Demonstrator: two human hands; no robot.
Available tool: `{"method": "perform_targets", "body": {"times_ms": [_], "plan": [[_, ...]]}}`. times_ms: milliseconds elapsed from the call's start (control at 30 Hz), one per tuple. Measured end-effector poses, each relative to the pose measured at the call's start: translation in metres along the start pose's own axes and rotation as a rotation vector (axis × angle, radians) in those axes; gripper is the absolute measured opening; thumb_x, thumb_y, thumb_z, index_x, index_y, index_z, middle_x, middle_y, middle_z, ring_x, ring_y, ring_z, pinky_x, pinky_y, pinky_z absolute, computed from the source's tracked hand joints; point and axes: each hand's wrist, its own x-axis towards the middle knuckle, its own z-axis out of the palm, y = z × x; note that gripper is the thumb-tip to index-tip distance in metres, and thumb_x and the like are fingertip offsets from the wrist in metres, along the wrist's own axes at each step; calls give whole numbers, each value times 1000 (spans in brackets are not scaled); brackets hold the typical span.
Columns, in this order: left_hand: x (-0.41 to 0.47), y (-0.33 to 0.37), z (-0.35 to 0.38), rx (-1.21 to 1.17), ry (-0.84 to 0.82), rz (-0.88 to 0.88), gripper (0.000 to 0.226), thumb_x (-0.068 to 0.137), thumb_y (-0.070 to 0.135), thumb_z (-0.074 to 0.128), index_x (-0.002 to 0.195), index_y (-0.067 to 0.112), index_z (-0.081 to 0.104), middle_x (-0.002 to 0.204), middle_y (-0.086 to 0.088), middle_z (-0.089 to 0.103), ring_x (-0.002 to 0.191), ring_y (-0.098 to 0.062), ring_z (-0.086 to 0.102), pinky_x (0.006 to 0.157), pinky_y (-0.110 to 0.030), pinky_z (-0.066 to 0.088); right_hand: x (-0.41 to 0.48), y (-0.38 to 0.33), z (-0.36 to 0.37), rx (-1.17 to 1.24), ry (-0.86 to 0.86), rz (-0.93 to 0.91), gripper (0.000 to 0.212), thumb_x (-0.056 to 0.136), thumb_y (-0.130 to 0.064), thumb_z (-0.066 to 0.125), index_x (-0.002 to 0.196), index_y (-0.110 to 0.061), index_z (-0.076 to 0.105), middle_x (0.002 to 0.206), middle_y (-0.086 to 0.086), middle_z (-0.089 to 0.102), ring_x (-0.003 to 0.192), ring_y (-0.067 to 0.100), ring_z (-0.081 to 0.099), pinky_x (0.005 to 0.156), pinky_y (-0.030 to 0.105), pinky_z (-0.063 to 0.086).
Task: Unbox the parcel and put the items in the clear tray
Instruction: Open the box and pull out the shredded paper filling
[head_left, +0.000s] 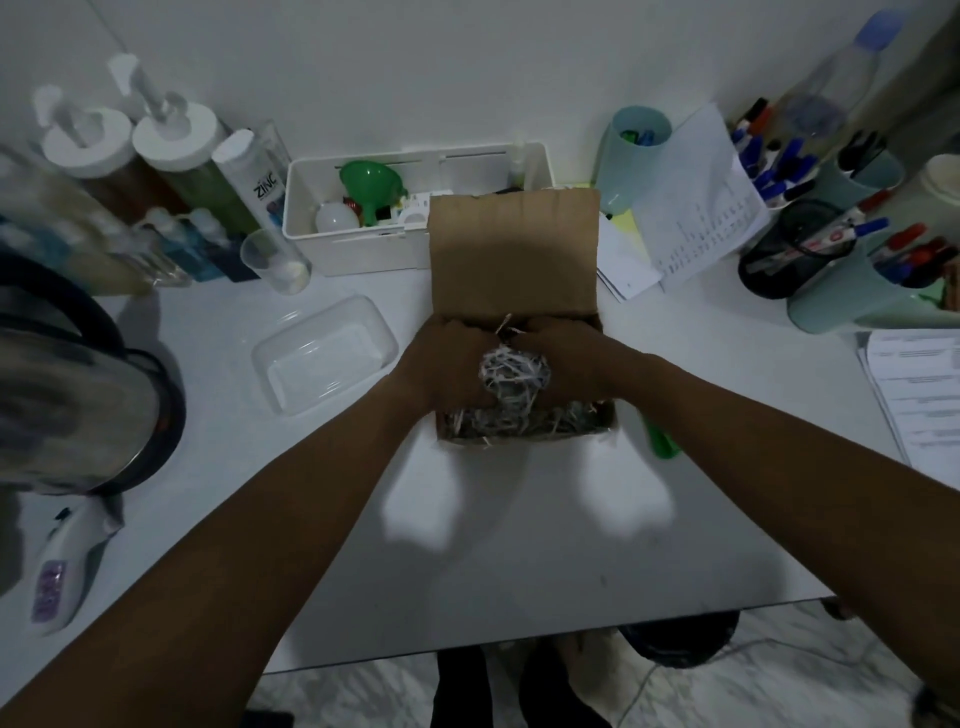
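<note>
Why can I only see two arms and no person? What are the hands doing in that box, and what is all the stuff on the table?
The camera sits on the person's head and looks down, so you see only their arms. The left hand and right hand are inside an open cardboard box, together gripping a clump of shredded paper, the stuffing that protects things in a parcel. What lies under it is hidden. Left of the box, on the white table, waits a clear tray with nothing in it yet. Behind stand a white bin with a green funnel, and cups of pens at the right.
</note>
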Motion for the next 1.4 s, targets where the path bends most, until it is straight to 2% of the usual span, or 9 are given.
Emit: {"method": "perform_targets", "body": {"times_ms": [233,433,567,700,833,1067,1167,1267,1400], "plan": [[-4,7,-27,-464,144,-89,69,76,27,83,139,17,55,145,-5,53,135,-24,47,110,-38,39,-12,-3,-34,175,168,-28,65,70,-22,81,132,-19,61,135,4,59,124,22,53,104,31,41],[-13,24,-24,-151,-247,-41,59,74,39,81,126,18,61,126,-6,65,117,-25,60,98,-35,49,-21,-6,-14,-107,-25,127,78,74,-36,78,143,-26,45,135,12,51,120,34,53,101,41,46],[-10,21,-10,35,-257,-13,65,83,36,72,140,22,46,127,-9,61,115,-29,61,94,-42,53,-12,-5,-3,-189,-131,135,103,67,-49,79,152,-40,22,136,14,40,115,38,52,99,42,48],[-4,15,4,79,-188,28,56,94,24,58,146,20,38,128,-10,62,112,-28,64,91,-40,53,-9,3,2,-85,-63,96,78,76,-40,76,145,-34,42,138,14,46,122,34,50,101,42,46],[2,12,7,-34,-196,27,69,87,20,65,149,17,35,128,-17,59,112,-35,62,91,-45,53,-9,4,7,8,36,-8,46,86,-31,71,129,-20,63,125,13,62,112,32,59,93,43,49],[10,9,-8,-261,-419,-15,83,67,36,86,139,20,48,132,-3,60,118,-23,58,99,-30,47,-4,-2,6,34,43,40,37,89,-31,68,119,-10,67,108,14,69,99,31,65,88,41,51],[8,15,0,-297,-315,-34,61,74,37,82,128,19,59,124,0,65,112,-20,62,96,-26,48,-4,-1,6,14,38,36,37,89,-31,68,117,-9,68,105,13,71,97,30,66,87,42,51],[6,17,11,-349,-166,-83,30,82,18,74,109,7,69,109,-11,71,103,-27,67,90,-39,53,-5,1,7,35,52,33,30,88,-30,69,107,-7,71,97,13,72,90,29,67,80,42,52],[6,16,16,-430,-93,-152,34,66,14,83,96,5,69,99,-8,71,90,-21,66,78,-30,52,-5,1,6,96,83,44,23,86,-26,71,97,-7,74,88,11,72,83,27,67,75,41,53]]}}
